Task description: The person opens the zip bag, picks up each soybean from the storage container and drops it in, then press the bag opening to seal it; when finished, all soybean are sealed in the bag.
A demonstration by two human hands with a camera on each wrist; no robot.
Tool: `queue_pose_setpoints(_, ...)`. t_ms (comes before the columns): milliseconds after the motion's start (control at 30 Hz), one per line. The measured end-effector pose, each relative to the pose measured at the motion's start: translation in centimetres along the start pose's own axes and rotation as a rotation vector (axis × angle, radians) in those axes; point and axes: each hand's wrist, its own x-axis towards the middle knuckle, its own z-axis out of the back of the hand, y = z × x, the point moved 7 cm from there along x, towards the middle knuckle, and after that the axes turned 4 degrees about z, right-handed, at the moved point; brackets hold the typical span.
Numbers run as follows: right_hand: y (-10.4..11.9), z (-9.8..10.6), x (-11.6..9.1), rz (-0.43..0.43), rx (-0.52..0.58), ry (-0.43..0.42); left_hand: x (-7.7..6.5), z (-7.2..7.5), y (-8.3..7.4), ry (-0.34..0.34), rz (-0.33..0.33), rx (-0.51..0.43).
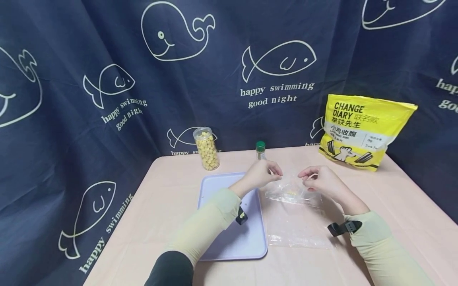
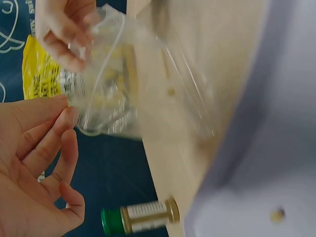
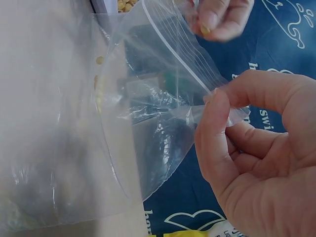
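Observation:
A clear zip bag (image 1: 291,186) is held up over the table between my two hands, its zip strip (image 3: 174,49) at the raised edge. My left hand (image 1: 262,173) pinches one side of the mouth; a small yellow bit (image 3: 205,30) shows by its fingertips. With thumb and forefinger, my right hand (image 1: 323,182) pinches the other side. Several small yellow bits (image 3: 99,60) show through the bag low down. Clear plastic (image 1: 298,228) lies flat nearer me; whether it is the same bag I cannot tell.
A lavender tray (image 1: 247,238) lies left of the bag, with a small crumb (image 2: 277,215) on it. Behind stand a jar of yellow pieces (image 1: 207,151), a green-capped bottle (image 1: 261,149) and a yellow snack pouch (image 1: 361,133). A dark blue curtain (image 1: 222,99) hangs beyond.

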Motion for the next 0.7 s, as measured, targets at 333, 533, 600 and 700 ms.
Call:
queue_pose_setpoints(333,0.1,0.0,0.0,0.003,-0.002,0.001,0.9,-2.0,-2.4,-0.004,-0.058,0.032)
queue_pose_setpoints(533,0.2,0.0,-0.1,0.007,-0.005,0.002,0.9,-2.3,-2.4,-0.007,-0.060,0.060)
queue_pose_setpoints(600,0.1,0.0,-0.1,0.008,-0.007,0.001,0.9,-2.1,-2.4,-0.018,-0.090,0.047)
queue_pose_setpoints(700,0.1,0.0,-0.1,0.013,-0.008,0.000,0.7,-1.3,-2.0,-0.039,-0.131,0.033)
